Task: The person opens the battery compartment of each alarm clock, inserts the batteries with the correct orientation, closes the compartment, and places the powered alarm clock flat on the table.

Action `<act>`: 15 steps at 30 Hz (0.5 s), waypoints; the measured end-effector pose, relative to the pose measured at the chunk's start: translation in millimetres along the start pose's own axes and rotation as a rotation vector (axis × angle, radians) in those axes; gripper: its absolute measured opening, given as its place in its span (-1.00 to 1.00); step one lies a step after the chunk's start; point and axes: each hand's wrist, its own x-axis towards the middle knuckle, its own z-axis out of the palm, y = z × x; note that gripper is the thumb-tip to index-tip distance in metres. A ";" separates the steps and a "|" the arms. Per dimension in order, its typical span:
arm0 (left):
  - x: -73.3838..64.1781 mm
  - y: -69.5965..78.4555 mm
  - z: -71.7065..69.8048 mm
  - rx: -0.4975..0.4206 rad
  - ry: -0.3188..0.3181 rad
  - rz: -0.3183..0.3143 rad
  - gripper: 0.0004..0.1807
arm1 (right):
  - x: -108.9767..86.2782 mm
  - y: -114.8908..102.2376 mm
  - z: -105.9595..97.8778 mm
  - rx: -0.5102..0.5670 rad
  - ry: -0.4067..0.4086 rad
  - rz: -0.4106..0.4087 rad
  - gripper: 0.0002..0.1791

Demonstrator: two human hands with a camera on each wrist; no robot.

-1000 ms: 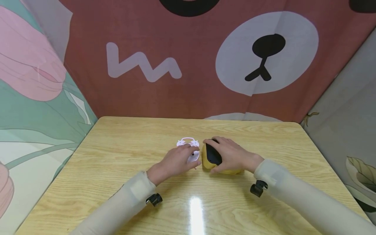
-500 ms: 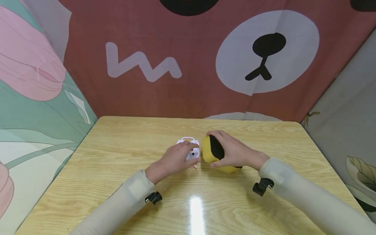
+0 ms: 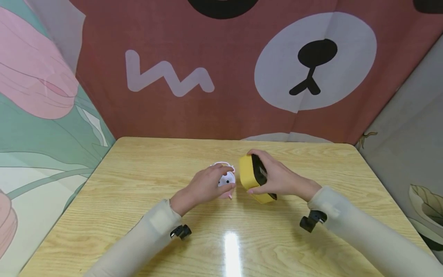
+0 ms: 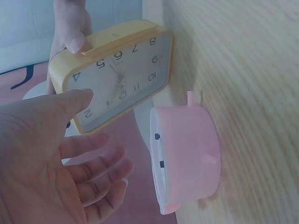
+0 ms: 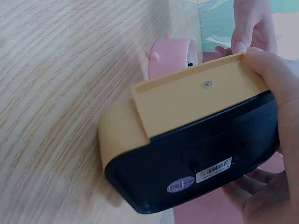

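Observation:
My right hand grips a yellow alarm clock between thumb and fingers, right of the table's middle. The clock is tilted; its numbered dial faces my left hand in the left wrist view. Its black back, with a barcode sticker, fills the right wrist view. A small pink alarm clock lies face up on the table, with a white face and handle. My left hand hovers over it, fingers loosely bent and holding nothing, partly hiding it in the head view.
A light wood table lies under both hands. Behind it hangs a red-brown cloth with a bear print. Patterned cloths cover the left and right sides.
My right hand has lifted and tipped the yellow clock, so its front turns more toward the left and its black back rightward. The left hand has barely moved.

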 end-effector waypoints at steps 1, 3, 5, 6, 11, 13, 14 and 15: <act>-0.2 0.0 0.1 0.001 0.006 0.002 -0.49 | -0.5 0.3 0.2 0.012 0.008 -0.001 0.19; -0.5 0.0 0.2 0.002 0.019 0.009 -0.50 | -1.6 1.5 0.6 0.034 0.025 -0.003 0.19; -0.6 -0.3 0.2 -0.001 0.026 0.014 -0.51 | -2.7 2.9 0.9 0.061 0.039 -0.008 0.20; -0.7 -0.5 0.4 -0.004 0.027 0.014 -0.52 | -3.0 3.9 1.0 0.078 0.044 -0.012 0.21; -0.5 -1.9 1.7 -0.020 0.025 0.011 -0.54 | -4.8 9.8 -0.3 0.164 0.053 -0.018 0.22; -0.7 -1.9 2.2 -0.027 0.023 0.008 -0.53 | -6.2 12.3 -1.6 0.195 0.054 -0.017 0.23; -0.9 -2.0 2.6 -0.032 0.021 0.007 -0.52 | -7.2 13.5 -2.3 0.210 0.051 -0.013 0.22; -0.9 -2.3 3.4 -0.035 0.022 0.006 -0.52 | -7.9 14.9 -2.9 0.222 0.049 -0.014 0.22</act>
